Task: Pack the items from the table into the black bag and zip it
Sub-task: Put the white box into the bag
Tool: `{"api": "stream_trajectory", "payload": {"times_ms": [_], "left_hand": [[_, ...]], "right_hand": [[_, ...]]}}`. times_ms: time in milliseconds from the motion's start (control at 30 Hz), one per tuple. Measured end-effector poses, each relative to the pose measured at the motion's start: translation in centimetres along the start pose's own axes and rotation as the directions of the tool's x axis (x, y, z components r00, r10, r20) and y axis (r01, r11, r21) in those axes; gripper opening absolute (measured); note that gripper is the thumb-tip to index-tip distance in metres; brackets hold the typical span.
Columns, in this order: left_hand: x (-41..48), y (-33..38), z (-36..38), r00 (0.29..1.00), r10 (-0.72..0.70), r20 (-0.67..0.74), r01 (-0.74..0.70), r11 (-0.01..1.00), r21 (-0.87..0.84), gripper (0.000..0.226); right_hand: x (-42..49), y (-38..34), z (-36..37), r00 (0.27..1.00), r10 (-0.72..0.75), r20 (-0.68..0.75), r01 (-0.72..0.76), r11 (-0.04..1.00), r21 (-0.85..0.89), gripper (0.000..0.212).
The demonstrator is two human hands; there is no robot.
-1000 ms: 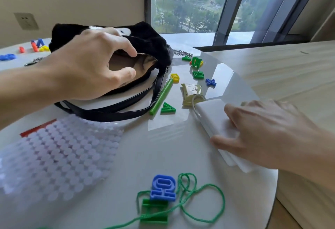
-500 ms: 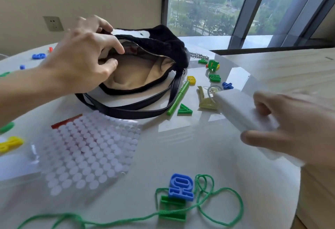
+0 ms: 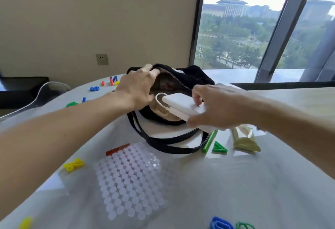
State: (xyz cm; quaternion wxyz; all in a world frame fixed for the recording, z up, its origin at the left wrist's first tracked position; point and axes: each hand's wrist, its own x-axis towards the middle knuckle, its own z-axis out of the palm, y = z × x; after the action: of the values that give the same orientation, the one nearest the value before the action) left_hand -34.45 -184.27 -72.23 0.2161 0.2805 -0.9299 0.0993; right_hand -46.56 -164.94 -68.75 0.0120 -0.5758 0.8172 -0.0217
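Observation:
The black fuzzy bag (image 3: 192, 75) lies unzipped at the table's far middle, its tan lining showing. My left hand (image 3: 137, 85) grips the bag's near left rim and holds the mouth open. My right hand (image 3: 215, 107) grips a white power bank (image 3: 181, 103) with a looped white cable. The power bank's front end pokes over the bag's opening. The black strap (image 3: 168, 145) loops on the table in front of the bag.
A clear pouch of white dots (image 3: 128, 180) lies near me. A green stick (image 3: 209, 141), a green triangle (image 3: 219, 148) and a yellowish packet (image 3: 244, 139) lie right of the strap. Coloured plastic letters are scattered about the white table (image 3: 253, 192). The table's right edge is close.
My right hand lifted the power bank off the table and carried it left to the bag's mouth. My left hand kept hold of the rim. The camera tilted up.

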Motion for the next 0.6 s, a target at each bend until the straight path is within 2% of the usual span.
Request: {"api": "stream_trajectory", "payload": {"times_ms": [100, 200, 300, 400, 500, 600], "left_hand": [[1.0, -0.2, -0.6, 0.999, 0.028, 0.031, -0.026, 0.997, -0.072, 0.048], [1.4, -0.5, -1.2, 0.994, 0.056, 0.092, -0.047, 0.994, -0.094, 0.057], [1.6, -0.2, -1.5, 0.99, 0.104, 0.097, -0.097, 0.993, -0.068, 0.067], [1.9, 0.2, -1.6, 0.984, 0.161, 0.08, -0.153, 0.983, -0.104, 0.071], [2.0, 0.3, -1.6, 0.975, 0.208, 0.072, -0.199, 0.973, -0.113, 0.078], [2.1, 0.1, -1.8, 0.97, 0.237, 0.049, -0.231, 0.967, -0.11, 0.08]], "right_hand": [[2.7, -0.9, 1.8, 0.997, -0.047, -0.063, 0.045, 0.998, -0.039, 0.055], [5.0, -1.7, 2.5, 0.984, -0.093, -0.15, 0.069, 0.985, -0.155, 0.052], [7.4, -2.3, 2.8, 0.98, -0.112, -0.162, 0.073, 0.97, -0.23, 0.05], [10.3, -2.7, 3.4, 0.974, -0.186, -0.132, 0.157, 0.967, -0.202, 0.07], [13.3, -2.9, 4.0, 0.923, -0.365, -0.126, 0.313, 0.898, -0.309, 0.052], [15.6, -2.5, 3.9, 0.911, -0.406, -0.07, 0.367, 0.877, -0.309, 0.038]]}}
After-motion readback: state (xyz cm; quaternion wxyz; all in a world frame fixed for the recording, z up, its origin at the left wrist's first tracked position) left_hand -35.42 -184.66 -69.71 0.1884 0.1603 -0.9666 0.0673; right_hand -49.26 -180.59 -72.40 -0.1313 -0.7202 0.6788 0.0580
